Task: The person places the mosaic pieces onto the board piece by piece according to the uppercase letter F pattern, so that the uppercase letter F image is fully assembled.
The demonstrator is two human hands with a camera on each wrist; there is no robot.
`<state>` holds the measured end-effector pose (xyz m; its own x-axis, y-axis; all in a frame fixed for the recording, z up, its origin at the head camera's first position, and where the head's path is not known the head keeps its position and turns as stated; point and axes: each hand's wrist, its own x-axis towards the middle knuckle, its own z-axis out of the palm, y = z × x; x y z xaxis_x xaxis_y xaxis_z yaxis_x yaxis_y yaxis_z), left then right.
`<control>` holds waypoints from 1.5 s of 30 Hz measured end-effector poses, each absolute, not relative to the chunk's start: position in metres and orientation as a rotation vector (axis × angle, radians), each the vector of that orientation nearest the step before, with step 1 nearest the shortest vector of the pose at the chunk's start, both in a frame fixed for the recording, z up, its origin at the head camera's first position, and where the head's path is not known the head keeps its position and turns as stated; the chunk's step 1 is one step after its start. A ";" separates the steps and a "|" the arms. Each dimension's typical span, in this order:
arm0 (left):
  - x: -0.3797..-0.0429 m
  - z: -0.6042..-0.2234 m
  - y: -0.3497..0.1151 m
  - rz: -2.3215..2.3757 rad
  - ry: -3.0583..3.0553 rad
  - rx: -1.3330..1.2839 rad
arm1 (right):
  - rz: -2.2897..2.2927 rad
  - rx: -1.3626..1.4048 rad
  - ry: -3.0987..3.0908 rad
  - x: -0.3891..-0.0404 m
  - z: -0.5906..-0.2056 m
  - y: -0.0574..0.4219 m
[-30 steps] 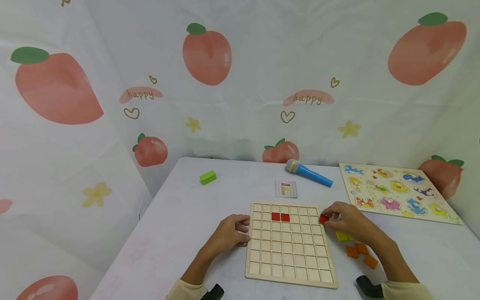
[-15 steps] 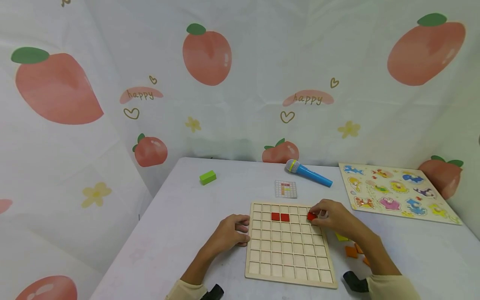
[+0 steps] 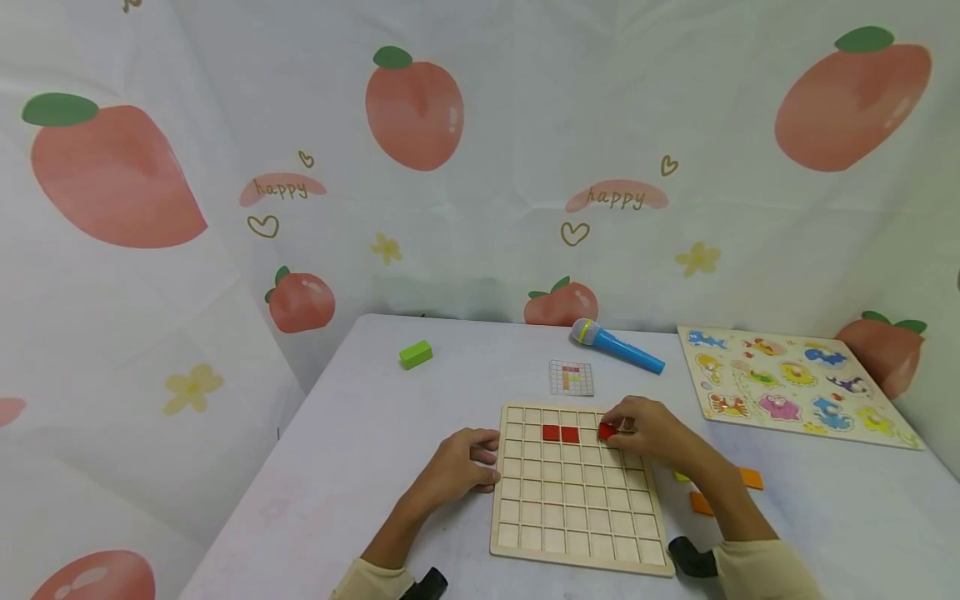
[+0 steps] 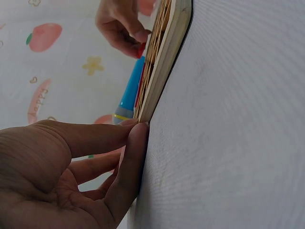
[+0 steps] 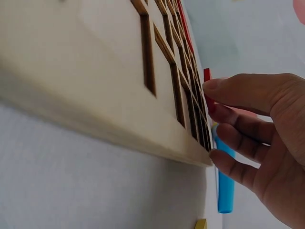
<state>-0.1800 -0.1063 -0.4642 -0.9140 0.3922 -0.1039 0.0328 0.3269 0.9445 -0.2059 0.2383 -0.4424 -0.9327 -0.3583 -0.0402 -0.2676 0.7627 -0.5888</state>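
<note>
My right hand (image 3: 651, 432) pinches a small red square tile (image 3: 606, 432) between thumb and fingertips, close over the upper right part of a wooden grid board (image 3: 573, 500). In the right wrist view the tile (image 5: 208, 90) stands nearly edge-on between thumb and finger. Two red tiles (image 3: 560, 434) lie side by side in the board's second row. At the board's left edge is my left hand (image 3: 456, 467), its thumb and fingertips gripping the rim, as the left wrist view also shows.
Orange tiles (image 3: 702, 503) and a yellow piece (image 3: 681, 477) lie right of the board, partly behind my right arm. Beyond it are a printed grid card (image 3: 572, 379), a blue toy microphone (image 3: 626, 350), a green block (image 3: 416, 355) and an animal puzzle board (image 3: 798, 385).
My right hand has carried the red tile leftward, from beside the board's right edge to over its upper right squares. My left hand has stayed at the left edge.
</note>
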 end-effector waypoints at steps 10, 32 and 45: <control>-0.181 -0.466 -0.106 1.594 2.293 0.376 | -0.878 -0.518 2.793 -0.210 -0.441 0.227; -0.181 -0.465 -0.106 1.594 2.284 0.363 | -0.845 -0.558 2.771 -0.213 -0.439 0.212; -0.181 -0.466 -0.106 1.600 2.280 0.359 | -0.841 -0.525 2.760 -0.214 -0.441 0.213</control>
<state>-0.1811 -0.1061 -0.4659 -0.9130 0.3886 -0.1240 0.0156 0.3370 0.9414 -0.2137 0.2126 -0.4408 -0.9150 -0.3924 -0.0937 -0.2736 0.7741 -0.5709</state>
